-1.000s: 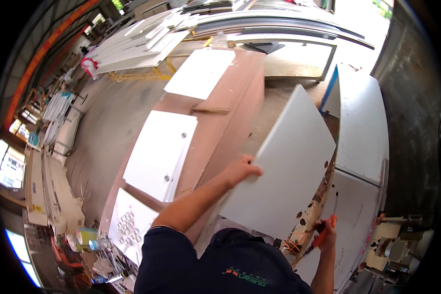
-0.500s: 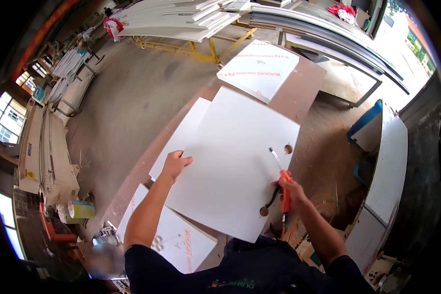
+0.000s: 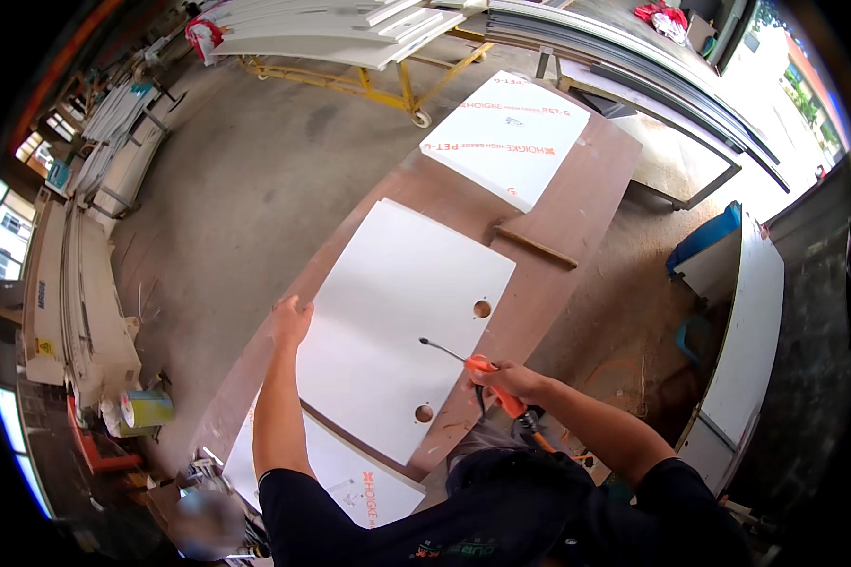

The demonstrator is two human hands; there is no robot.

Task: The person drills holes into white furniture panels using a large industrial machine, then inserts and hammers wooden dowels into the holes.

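Note:
A white panel (image 3: 378, 293) lies over the brown work table (image 3: 567, 208), with two round holes along its right side: an upper hole (image 3: 482, 309) and a lower hole (image 3: 424, 414). My left hand (image 3: 293, 321) is closed on the panel's left edge, its fingers partly hidden. In my right hand (image 3: 506, 378) is an orange air blow gun (image 3: 482, 365), gripped over the panel's right edge. Its thin, dark-tipped nozzle points left above the white surface, apart from it. An orange hose runs down from the handle.
Film-covered white boards (image 3: 515, 132) are stacked at the table's far end; another film-covered board (image 3: 340, 472) lies near my body. A wooden strip (image 3: 536, 248) rests beside the panel. Yellow trolley (image 3: 402, 85) with panels stands beyond. At right are a white cabinet-like piece (image 3: 752, 312) and blue bin (image 3: 704, 241).
The panel has shifted left and down onto the table, uncovering the wooden strip. My left hand has moved left to its edge. The blow gun has swung left, its nozzle now over the panel's middle.

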